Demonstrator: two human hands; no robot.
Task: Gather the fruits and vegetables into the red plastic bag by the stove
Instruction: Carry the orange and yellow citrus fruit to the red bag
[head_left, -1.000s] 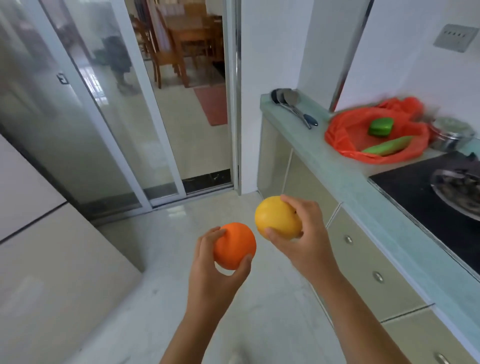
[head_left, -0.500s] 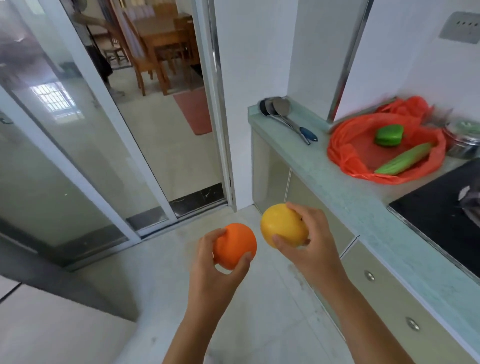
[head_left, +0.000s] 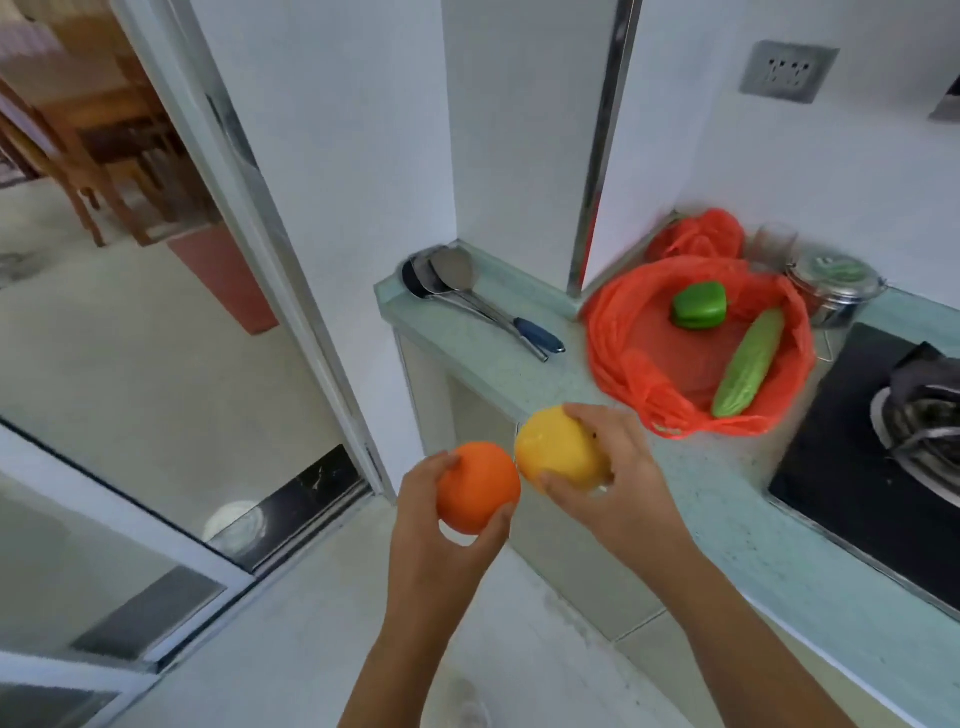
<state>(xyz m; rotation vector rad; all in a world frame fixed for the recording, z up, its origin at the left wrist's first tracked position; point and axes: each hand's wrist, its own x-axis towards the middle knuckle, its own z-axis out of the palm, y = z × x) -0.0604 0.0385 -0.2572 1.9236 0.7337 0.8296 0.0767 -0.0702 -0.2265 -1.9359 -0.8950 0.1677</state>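
My left hand (head_left: 436, 525) grips an orange (head_left: 477, 486) in front of the counter's near edge. Just to its right, my right hand (head_left: 618, 483) holds a yellow round fruit (head_left: 558, 454), and the two fruits nearly touch. The red plastic bag (head_left: 623, 358) lies spread open on the pale green counter (head_left: 727, 519), beyond and right of my hands. A green bell pepper (head_left: 698, 305) and a green cucumber (head_left: 748, 364) lie inside it.
A black stove top (head_left: 841, 457) with a burner sits right of the bag. A steel lidded pot (head_left: 831, 286) stands behind the bag. Ladles with a blue handle (head_left: 488, 306) lie at the counter's far left end. A glass sliding door (head_left: 156, 364) stands on the left.
I have come closer to the counter, and the bag now looks larger and nearer. Both hands, still holding their fruits, have risen toward the counter edge.
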